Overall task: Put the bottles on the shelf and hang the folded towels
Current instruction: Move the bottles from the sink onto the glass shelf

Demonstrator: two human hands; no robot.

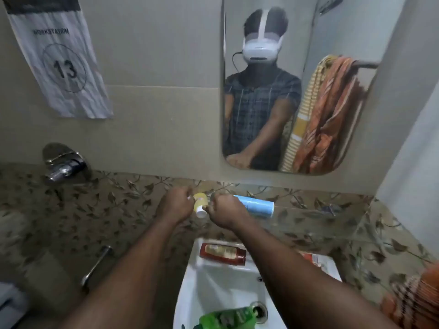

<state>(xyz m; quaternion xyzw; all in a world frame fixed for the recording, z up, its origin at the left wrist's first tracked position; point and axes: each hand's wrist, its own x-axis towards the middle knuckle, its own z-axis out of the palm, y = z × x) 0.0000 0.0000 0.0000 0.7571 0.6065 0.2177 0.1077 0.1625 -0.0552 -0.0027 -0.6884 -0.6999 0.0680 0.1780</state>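
Head view: the left hand [177, 205] curls its fingers round the yellow bottle [200, 202], which tilts with its white cap down, just in front of the glass shelf [308, 207]. The right hand [225, 210] is curled just beside it, touching the end of the blue bottle [255, 204], which lies on its side on the shelf; whether it grips either bottle cannot be told.

Four bottles show: yellow, blue, a red bottle [223, 252] lying on the sink [190, 293] rim, and a green bottle [228, 318] in the basin by the drain. An orange towel [415, 300] shows at the right edge. The mirror [356, 32] reflects two towels on a rail. A tap [64, 168] and a sign [61, 62] marked 13 are on the wall to the left.
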